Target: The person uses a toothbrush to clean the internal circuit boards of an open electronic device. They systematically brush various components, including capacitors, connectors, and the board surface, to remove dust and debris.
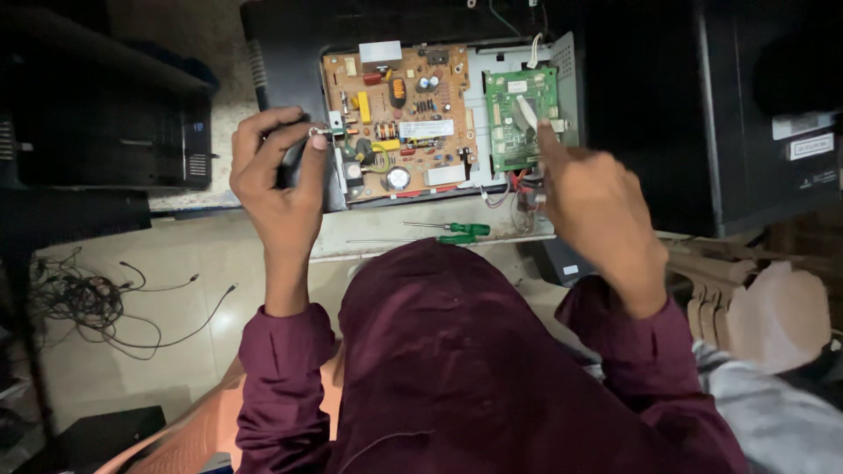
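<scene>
A small metal part [318, 132] is pinched by the left hand [277, 167] beside a tan circuit board [399, 118], while a green board [522, 117] is touched by the right hand's [597, 211] extended forefinger.

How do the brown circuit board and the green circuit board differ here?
The brown circuit board is larger; the green circuit board is smaller. The brown one sits left near the left hand; the green one sits right, under the right hand forefinger. Both lie flat in the same opened chassis.

matt brown circuit board [404, 114]; glossy floor tiles [176, 263]
</scene>
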